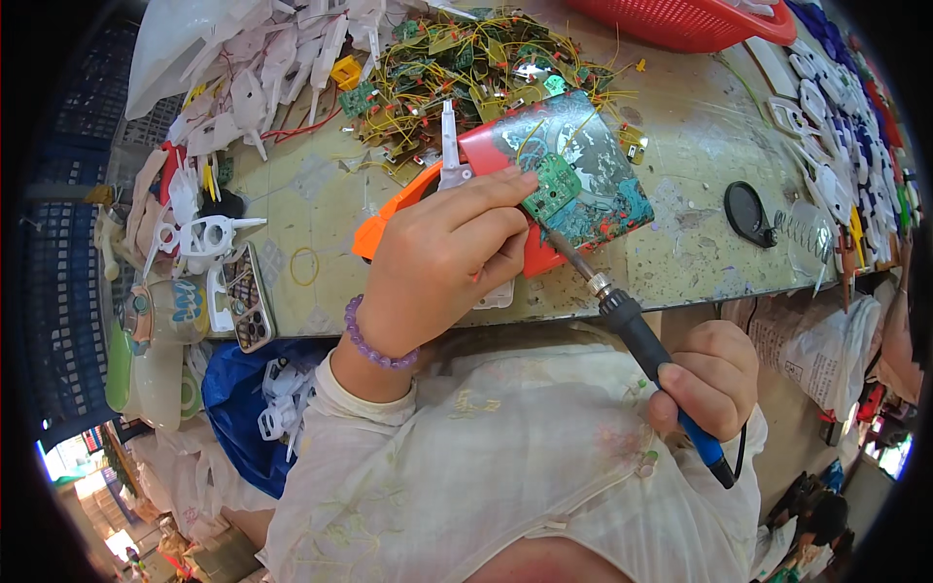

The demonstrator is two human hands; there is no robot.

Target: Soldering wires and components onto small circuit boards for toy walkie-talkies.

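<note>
Cream, thin-woven fabric shirt (pixel 505 437), quantity one, lies nearest the camera and fills the lower middle of the view. Beyond it extends one worktable (pixel 671 238) with a greenish-beige, scuffed and stained surface. Two heaps occupy its far side: one of green circuit boards with thin yellow wires (pixel 476 78), one of white moulded plastic parts (pixel 253 87); the units overlap and cannot be counted reliably. One red perforated plastic basket (pixel 690 27) stands at the far edge. One flat rectangular plate, part red and part silvery with a worn, patchy face (pixel 622 175), lies on the worktable. One soldering iron with a metal shaft and a black-and-blue handle (pixel 637 335) slants toward the plate; the right hand (pixel 714 379) grasps its handle, thumb and fingers wrapped around. The left hand (pixel 447 238), fingers bent, grasps the left edge of the single green circuit board (pixel 556 189). One bracelet of round, translucent purple beads (pixel 360 340) encircles the left wrist. The board in work is located above the plate: small, roughly square, green, with small dark openings. The iron's tip sits at its near edge; contact cannot be confirmed.
</note>
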